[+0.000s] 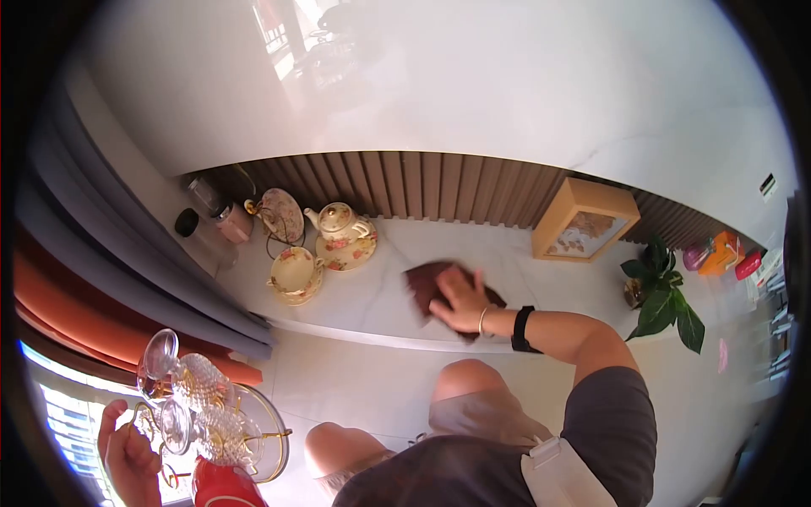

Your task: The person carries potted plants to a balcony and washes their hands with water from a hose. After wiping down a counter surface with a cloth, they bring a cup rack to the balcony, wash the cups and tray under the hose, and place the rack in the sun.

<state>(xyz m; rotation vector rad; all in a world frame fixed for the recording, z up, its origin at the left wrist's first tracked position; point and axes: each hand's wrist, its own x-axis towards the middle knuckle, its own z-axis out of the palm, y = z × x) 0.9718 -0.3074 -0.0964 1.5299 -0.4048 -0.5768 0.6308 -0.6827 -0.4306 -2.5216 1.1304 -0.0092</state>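
Observation:
My right hand (463, 302) presses a dark brown cloth (428, 287) against the white marble ledge (372, 296), slightly blurred by motion. A bracelet and a black band circle that wrist. At the lower left, my left hand (131, 452) is closed around the gold wire handle of a glass rack (283, 433). Upturned stemmed glasses (203, 382) of patterned clear glass hang on it. Left of the cloth are a floral teapot (338, 220) on a saucer (361, 249) and a matching two-handled cup (295, 272).
A floral plate (280, 213) stands behind the cup, near a pink-based bottle (232, 224). To the right are a wooden box frame (585, 221) and a leafy plant (663, 308). Grey curtains (127, 228) hang at left; something red (221, 486) lies below the rack.

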